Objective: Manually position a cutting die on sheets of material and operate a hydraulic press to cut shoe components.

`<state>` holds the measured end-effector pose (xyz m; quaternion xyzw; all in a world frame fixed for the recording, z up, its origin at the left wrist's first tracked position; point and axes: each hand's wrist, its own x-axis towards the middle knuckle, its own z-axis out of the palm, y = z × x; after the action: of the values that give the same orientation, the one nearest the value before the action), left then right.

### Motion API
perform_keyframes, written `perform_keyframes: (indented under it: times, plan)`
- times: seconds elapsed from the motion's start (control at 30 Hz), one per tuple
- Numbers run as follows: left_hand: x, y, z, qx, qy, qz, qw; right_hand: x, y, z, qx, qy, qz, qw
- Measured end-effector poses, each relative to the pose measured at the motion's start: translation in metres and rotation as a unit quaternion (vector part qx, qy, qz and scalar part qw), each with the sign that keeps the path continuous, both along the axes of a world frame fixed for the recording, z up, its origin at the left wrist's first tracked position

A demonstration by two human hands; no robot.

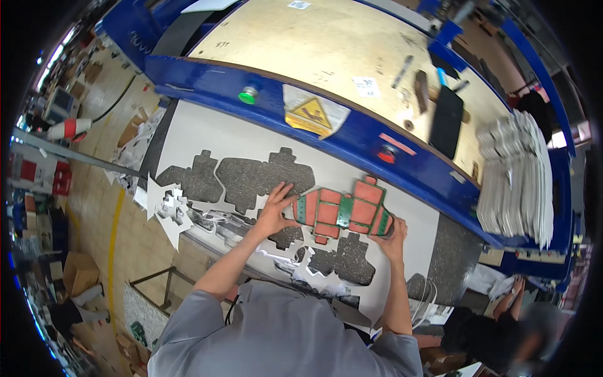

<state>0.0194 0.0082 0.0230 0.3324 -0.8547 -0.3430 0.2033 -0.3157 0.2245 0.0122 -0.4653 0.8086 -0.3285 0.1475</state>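
A cutting die with red pads and green metal edging lies across a white sheet. At its left end my left hand grips the edge, thumb against the side and fingers spread over the sheet. My right hand is closed round the die's right end, its fingertips partly hidden. Several die-shaped cut-outs in the sheet, one of them a large cut-out, expose the dark speckled surface underneath. Ragged white offcuts hang along the near edge.
Beyond the sheet runs the press's blue beam, with a green button, a red button and a warning sign. A stack of white cut pieces stands at the right. Another person's arm shows at lower right.
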Motion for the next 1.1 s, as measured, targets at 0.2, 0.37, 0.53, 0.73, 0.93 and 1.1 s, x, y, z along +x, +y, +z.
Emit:
perform_keyframes:
  times: [0.2,0.37,0.53,0.73,0.93,1.1]
  plan:
    - [0.002,-0.007,-0.012,0.008,0.027,-0.026,0.999,0.004,-0.006,0.006,0.024,0.021,-0.003,0.999]
    - [0.008,-0.01,-0.006,0.018,-0.012,-0.009,1.0,0.004,-0.016,0.001,0.012,0.026,0.007,1.0]
    - [0.001,-0.01,-0.004,0.019,-0.003,-0.023,1.0,0.005,-0.011,0.008,0.022,0.015,-0.01,1.0]
    - [0.002,-0.008,-0.005,0.023,0.004,-0.022,0.999,0.005,-0.011,0.007,0.026,0.019,-0.018,0.999]
    - [0.001,-0.008,-0.003,0.008,0.003,-0.026,1.0,0.004,-0.009,0.011,0.034,0.022,-0.022,0.999]
    - [0.001,-0.008,0.004,0.002,0.002,-0.026,1.0,0.008,-0.009,0.017,0.047,0.037,-0.016,0.998]
